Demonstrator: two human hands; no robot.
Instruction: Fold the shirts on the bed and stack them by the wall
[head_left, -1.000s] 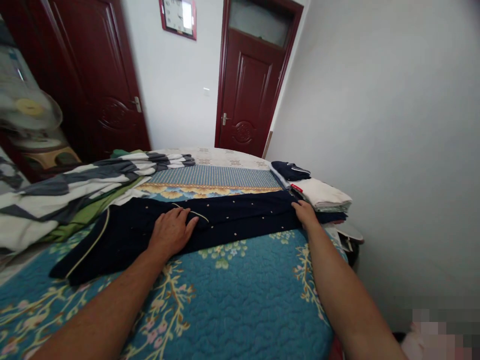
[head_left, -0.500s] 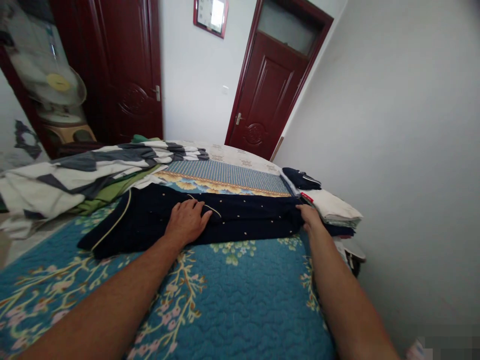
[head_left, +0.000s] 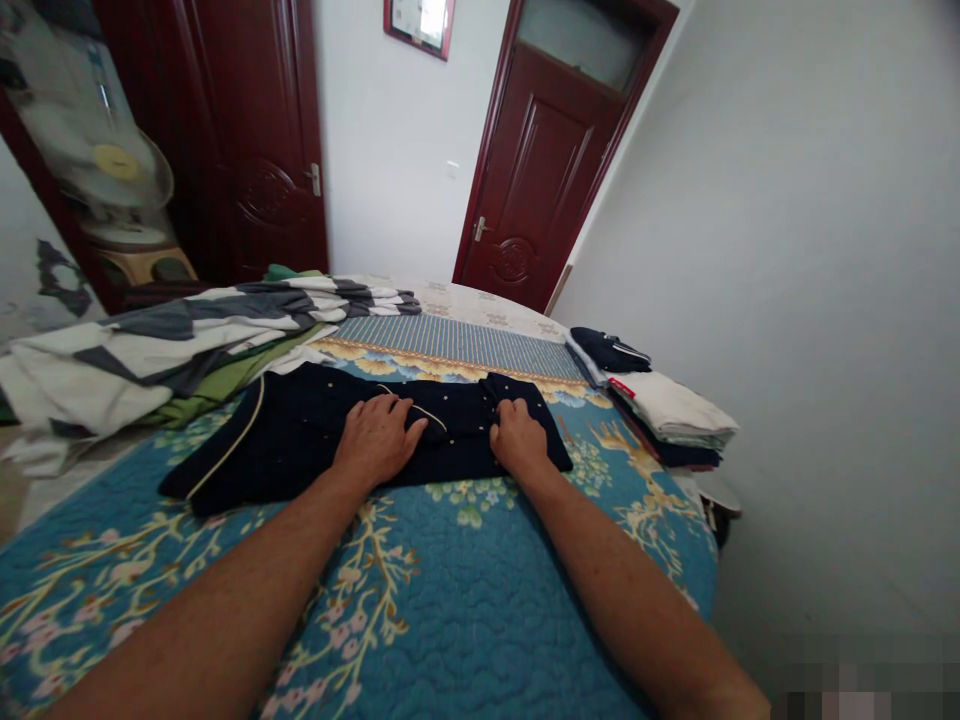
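Observation:
A navy garment [head_left: 289,440] with small pale dots and cream piping lies lengthwise across the bed. Its right end is doubled over to the left, which makes a shorter strip. My left hand [head_left: 379,435] rests flat on its middle, beside a slanted line of piping, fingers stretched out. My right hand [head_left: 519,438] has its fingers curled over the edge of the turned-back end and grips the cloth there. The fingertips of that hand are partly hidden.
A teal floral quilt [head_left: 487,590] covers the bed. Rumpled checked cloth [head_left: 172,325] and a green cloth [head_left: 217,385] lie at the left. Stacked folded clothes [head_left: 675,405] and a dark folded piece [head_left: 609,350] sit at the right, near the wall.
My right hand has brought the garment's right end leftward, folding it over onto the rest and baring quilt at the right. My left hand has stayed in place on the cloth.

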